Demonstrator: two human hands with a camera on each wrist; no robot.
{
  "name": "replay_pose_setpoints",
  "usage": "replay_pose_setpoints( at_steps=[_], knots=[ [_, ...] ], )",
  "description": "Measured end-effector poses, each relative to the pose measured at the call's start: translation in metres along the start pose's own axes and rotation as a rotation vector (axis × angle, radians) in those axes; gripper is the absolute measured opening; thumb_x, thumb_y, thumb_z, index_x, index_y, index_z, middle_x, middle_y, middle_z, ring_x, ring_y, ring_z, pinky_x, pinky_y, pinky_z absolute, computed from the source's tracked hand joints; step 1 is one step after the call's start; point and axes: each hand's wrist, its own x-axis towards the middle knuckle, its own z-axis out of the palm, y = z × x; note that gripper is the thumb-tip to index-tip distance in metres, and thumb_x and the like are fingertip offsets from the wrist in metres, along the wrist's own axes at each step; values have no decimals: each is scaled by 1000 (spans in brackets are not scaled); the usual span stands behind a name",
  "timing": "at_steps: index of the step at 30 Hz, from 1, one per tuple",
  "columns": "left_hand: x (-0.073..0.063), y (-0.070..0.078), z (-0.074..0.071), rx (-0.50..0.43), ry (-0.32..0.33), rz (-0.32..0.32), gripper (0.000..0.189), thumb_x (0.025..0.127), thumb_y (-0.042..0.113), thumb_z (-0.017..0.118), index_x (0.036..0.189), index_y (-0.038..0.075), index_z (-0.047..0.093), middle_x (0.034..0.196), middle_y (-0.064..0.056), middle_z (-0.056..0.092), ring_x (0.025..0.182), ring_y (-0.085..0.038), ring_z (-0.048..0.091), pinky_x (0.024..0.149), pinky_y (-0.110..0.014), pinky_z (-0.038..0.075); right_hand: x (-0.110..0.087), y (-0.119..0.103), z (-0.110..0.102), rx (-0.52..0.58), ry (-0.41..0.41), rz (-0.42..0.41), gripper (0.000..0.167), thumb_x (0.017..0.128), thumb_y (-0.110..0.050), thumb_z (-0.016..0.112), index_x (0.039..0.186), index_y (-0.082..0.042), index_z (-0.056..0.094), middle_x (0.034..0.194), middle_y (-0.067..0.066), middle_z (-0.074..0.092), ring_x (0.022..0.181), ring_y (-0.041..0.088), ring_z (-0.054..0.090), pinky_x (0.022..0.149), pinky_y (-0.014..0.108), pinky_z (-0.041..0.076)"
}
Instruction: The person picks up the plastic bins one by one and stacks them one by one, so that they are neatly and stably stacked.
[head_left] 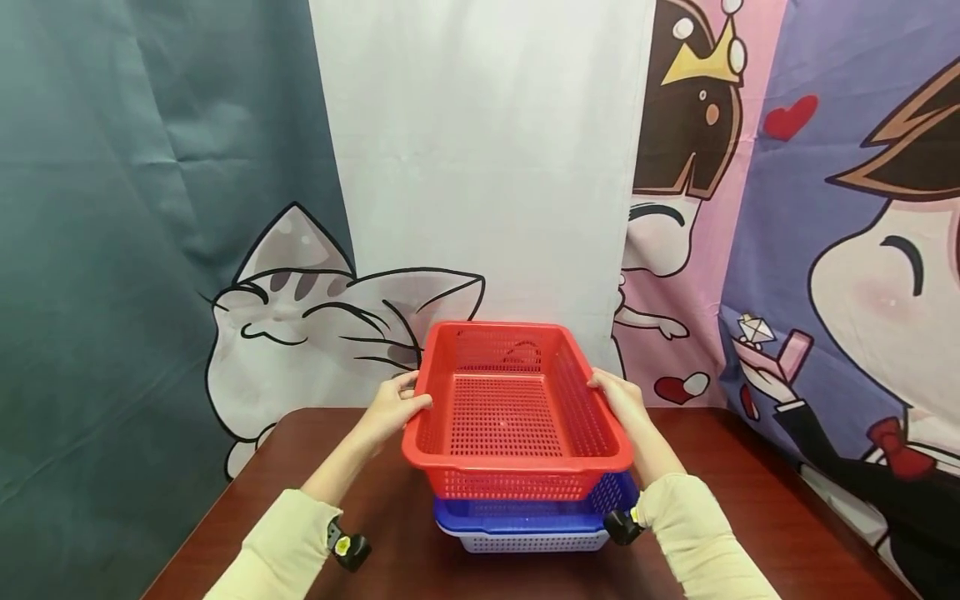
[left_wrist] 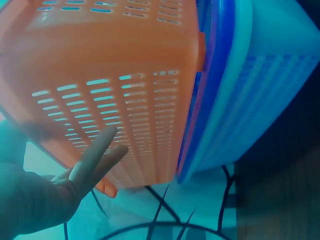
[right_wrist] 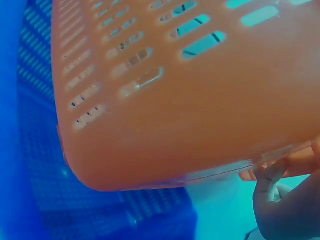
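A red perforated plastic basket (head_left: pixel 517 463) is held by both hands above a blue basket (head_left: pixel 525 523), its inside tilted toward the head camera. My left hand (head_left: pixel 390 408) grips its left rim, thumb on top; in the left wrist view, fingers of the left hand (left_wrist: pixel 75 185) lie along the outer wall of the red basket (left_wrist: pixel 125 55). On the opposite side my right hand (head_left: pixel 621 402) holds the right rim, seen also as the right hand (right_wrist: pixel 287 195) at the rim's edge. Whether the red basket's bottom touches the blue one cannot be told.
Beneath the blue basket sits a pale basket (head_left: pixel 536 545), stacked with it on the dark reddish-brown table (head_left: pixel 390 533). Behind the table hangs a printed cloth (head_left: pixel 480 167) with cartoon figures. Both wrists carry small black cameras, such as the left wrist camera (head_left: pixel 349 550).
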Motion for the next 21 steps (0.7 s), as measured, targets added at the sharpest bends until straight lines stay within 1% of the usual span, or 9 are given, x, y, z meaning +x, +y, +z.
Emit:
replay_pose_setpoints(
  at_steps=[2,4,6,8,11,13,15,18,21],
  knots=[
    [-1,0,7,24,-3,18,63,84,1,54,142,-13,36,116,-39,62,85,-36,74,67,-35,61,0,4,-5,13,3,15,58,81,-15,57,139,-10,55,73,-9,63,64,5,62,59,21,54],
    [-1,-2,13,39,-4,23,63,84,0,54,142,-15,35,115,-40,62,89,-41,72,69,-37,61,1,8,-9,10,6,9,59,81,-15,57,139,-9,54,72,-9,63,64,6,62,59,21,55],
    [2,-7,17,61,8,19,62,84,1,55,141,-15,36,112,-38,63,87,-41,73,69,-38,61,2,12,-12,0,6,3,59,81,-15,57,139,-9,54,73,-9,64,64,6,62,59,22,55],
    [4,-11,20,104,30,21,62,83,2,55,141,-14,38,110,-36,66,84,-38,73,69,-38,61,4,14,-13,-18,3,-12,59,82,-15,56,140,-11,54,81,-7,66,66,5,62,61,21,54],
    [9,-16,23,204,67,51,61,83,4,56,140,-11,42,105,-32,69,76,-32,74,65,-37,61,9,13,-14,-38,-3,-35,58,83,-15,55,141,-12,52,100,2,68,69,2,60,63,19,53],
    [11,-18,25,287,88,84,58,84,6,57,140,-8,45,101,-28,72,72,-28,74,63,-34,61,12,13,-15,-36,-9,-48,58,85,-15,54,142,-12,51,116,9,65,72,1,59,65,18,52],
    [12,-22,28,353,104,114,56,85,8,57,139,-4,48,97,-23,74,67,-23,73,61,-31,59,14,14,-16,-31,-7,-58,57,86,-14,52,143,-10,50,126,15,60,73,0,59,66,17,52],
    [9,-30,34,416,125,140,52,86,12,58,137,1,52,87,-16,75,60,-17,70,57,-28,56,14,24,-17,-35,5,-64,57,86,-14,52,143,-8,50,133,20,57,74,0,58,66,17,51],
    [0,-44,42,431,124,112,54,87,13,58,140,2,51,79,-14,74,54,-14,66,54,-26,54,11,42,-18,-71,26,-66,57,84,-13,53,141,-5,51,130,21,59,73,1,58,66,17,50]
  ],
)
